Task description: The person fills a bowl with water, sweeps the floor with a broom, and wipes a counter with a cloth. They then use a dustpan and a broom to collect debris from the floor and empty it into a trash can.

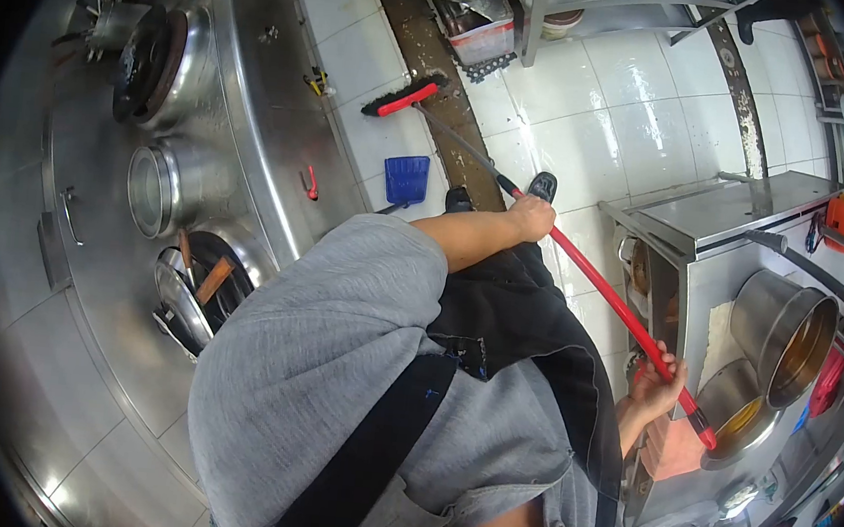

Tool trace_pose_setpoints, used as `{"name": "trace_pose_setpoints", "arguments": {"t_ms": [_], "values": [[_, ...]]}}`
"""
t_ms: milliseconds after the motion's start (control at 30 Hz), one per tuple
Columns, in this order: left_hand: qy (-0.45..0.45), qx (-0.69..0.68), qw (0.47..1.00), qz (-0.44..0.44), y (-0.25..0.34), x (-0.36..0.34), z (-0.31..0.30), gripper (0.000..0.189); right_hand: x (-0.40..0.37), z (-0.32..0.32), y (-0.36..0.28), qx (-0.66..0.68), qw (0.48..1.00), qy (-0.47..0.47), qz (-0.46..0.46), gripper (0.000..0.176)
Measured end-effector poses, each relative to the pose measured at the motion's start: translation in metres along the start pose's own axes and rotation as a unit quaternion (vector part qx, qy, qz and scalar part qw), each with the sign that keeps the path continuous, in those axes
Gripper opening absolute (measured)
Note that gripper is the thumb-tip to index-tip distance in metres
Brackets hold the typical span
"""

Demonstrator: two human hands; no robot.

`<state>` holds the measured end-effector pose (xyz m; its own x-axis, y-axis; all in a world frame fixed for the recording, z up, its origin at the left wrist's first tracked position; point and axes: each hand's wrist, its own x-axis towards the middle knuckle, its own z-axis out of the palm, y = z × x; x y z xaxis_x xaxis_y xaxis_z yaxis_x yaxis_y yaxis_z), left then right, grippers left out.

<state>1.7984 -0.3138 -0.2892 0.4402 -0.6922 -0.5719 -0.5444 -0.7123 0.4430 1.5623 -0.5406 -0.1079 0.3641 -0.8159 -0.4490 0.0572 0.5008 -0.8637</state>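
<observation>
I hold a long broom with a red handle point(600, 289) in both hands. My left hand point(531, 218), at the end of a grey sleeve, is closed around the handle's lower part, where red meets black. My right hand point(658, 377) grips the handle near its top end, beside a steel table. The broom's red and black brush head point(404, 97) rests on the white tiled floor by a dark floor drain strip point(430, 58). A blue dustpan point(406, 179) lies on the tiles just left of my shoes point(543, 185). A black apron covers my front.
A long steel cooking range point(256, 98) with round burner wells and a wok point(148, 64) runs along the left. On the right is a steel table point(717, 214) with large metal pots point(782, 335) beside it. Shelving and a plastic bin point(482, 33) stand at the top.
</observation>
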Motion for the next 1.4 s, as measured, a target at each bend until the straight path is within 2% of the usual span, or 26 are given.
{"name": "trace_pose_setpoints", "arguments": {"t_ms": [67,200,300,367,533,633,733,767,800,833,900,967,1000,1033,1100,1133,1200,1267,1333,1367,1400], "values": [[-0.01,0.017,1.0,0.019,0.011,0.003,0.006,0.025,0.004,-0.024,-0.005,0.032,0.999,-0.007,0.031,0.025],[-0.045,0.061,0.994,0.08,0.045,-0.001,0.009,0.025,-0.009,-0.063,-0.017,0.052,0.998,0.037,-0.006,0.025],[-0.069,0.07,0.986,0.133,0.071,0.0,0.016,0.025,-0.024,-0.095,-0.029,0.053,0.998,0.026,-0.032,0.025],[-0.084,0.09,0.978,0.168,0.091,0.003,0.018,0.026,-0.039,-0.104,-0.041,0.051,0.993,0.075,-0.081,0.024],[-0.094,0.125,0.959,0.235,0.141,0.013,0.02,0.026,-0.076,-0.136,-0.065,0.068,0.979,0.143,-0.13,0.025],[-0.065,0.147,0.947,0.278,0.158,0.026,0.02,0.026,-0.096,-0.119,-0.074,0.047,0.969,0.162,-0.182,0.025],[-0.03,0.105,0.961,0.256,0.162,0.05,0.015,0.023,-0.111,-0.07,-0.068,0.002,0.959,0.145,-0.244,0.024],[-0.022,0.106,0.958,0.266,0.16,0.056,0.007,0.023,-0.114,-0.045,-0.061,-0.019,0.947,0.189,-0.26,0.025],[-0.003,0.105,0.969,0.225,0.155,0.06,-0.002,0.023,-0.117,-0.024,-0.053,-0.07,0.946,0.118,-0.294,0.023],[0.016,0.102,0.978,0.182,0.15,0.062,-0.01,0.024,-0.123,0.002,-0.046,-0.124,0.942,0.119,-0.287,0.021],[0.041,0.057,0.98,0.185,0.131,0.072,-0.007,0.023,-0.129,0.044,-0.03,-0.148,0.94,0.067,-0.301,0.016],[0.08,-0.009,0.976,0.201,0.113,0.085,-0.019,0.027,-0.117,0.058,-0.027,-0.171,0.925,-0.031,-0.338,0.013],[0.1,-0.032,0.97,0.218,0.107,0.081,-0.025,0.031,-0.108,0.071,-0.03,-0.199,0.908,-0.077,-0.36,0.013],[0.174,-0.08,0.949,0.249,0.102,0.074,-0.032,0.038,-0.098,0.085,-0.034,-0.227,0.888,-0.12,-0.381,0.014],[0.176,-0.122,0.952,0.218,0.095,0.063,-0.054,0.054,-0.068,0.104,-0.036,-0.223,0.83,-0.26,-0.441,0.016],[0.186,-0.14,0.946,0.227,0.09,0.057,-0.063,0.057,-0.053,0.113,-0.034,-0.196,0.818,-0.307,-0.445,0.016],[0.286,-0.152,0.914,0.242,0.072,0.058,-0.064,0.059,-0.03,0.138,-0.038,-0.162,0.788,-0.376,-0.46,0.016],[0.263,-0.192,0.925,0.198,0.05,0.047,-0.082,0.059,-0.014,0.163,-0.046,-0.164,0.756,-0.422,-0.472,0.017],[0.192,-0.314,0.927,0.076,0.02,0.027,-0.095,0.055,0.007,0.181,-0.048,-0.17,0.725,-0.447,-0.496,0.026],[0.202,-0.281,0.938,0.021,-0.01,0.026,-0.087,0.052,0.019,0.191,-0.049,-0.166,0.719,-0.451,-0.502,0.026],[0.208,-0.272,0.939,-0.029,-0.046,0.022,-0.074,0.053,0.033,0.201,-0.05,-0.173,0.722,-0.397,-0.539,0.029]]}}
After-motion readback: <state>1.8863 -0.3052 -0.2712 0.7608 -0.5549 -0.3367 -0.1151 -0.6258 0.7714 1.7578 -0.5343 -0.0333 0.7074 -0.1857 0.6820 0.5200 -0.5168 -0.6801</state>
